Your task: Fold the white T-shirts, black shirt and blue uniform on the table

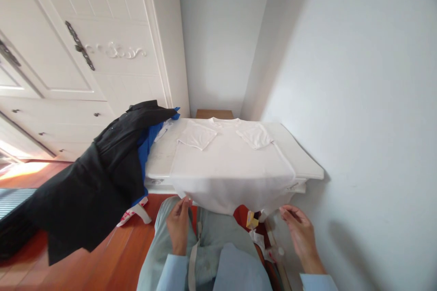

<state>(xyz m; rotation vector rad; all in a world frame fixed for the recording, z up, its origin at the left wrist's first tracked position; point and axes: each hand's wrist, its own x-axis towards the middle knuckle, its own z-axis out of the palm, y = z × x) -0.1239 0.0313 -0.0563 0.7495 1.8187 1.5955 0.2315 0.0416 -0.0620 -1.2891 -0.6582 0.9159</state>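
White T-shirt (pixel 232 159) lying across a tabletop, both hands at its hem (pixel 235 209)

From where I'm standing, the left hand (pixel 178 225) is pinching one near corner of the hem, thumb and fingertips pressed together. The right hand (pixel 301 232) is seemingly doing the same at the other corner, its thumb and forefinger meeting at the cloth, the other fingers loosely curling. Between them the hem is sagging over the near edge of the white tabletop (pixel 303 161), just above the pale trousers (pixel 160 236).

The cloth is looking thin, light and soft; I'd expect it to be draping and creasing easily rather than breaking, perhaps sliding a little on the smooth top. Those two corners are offering the best hold, being far enough apart to spread the width evenly. Farther off, the short sleeves (pixel 198 136) are lying inward over the body, and the collar (pixel 223 120) is facing the far end, where a brown box (pixel 215 113) is showing.

The wall (pixel 368 100) is closing in on the right, leaving the right elbow little room. On the left, a black garment (pixel 102 177) over a blue garment (pixel 145 150) is crowding that edge. The space above the tabletop is staying the freest.
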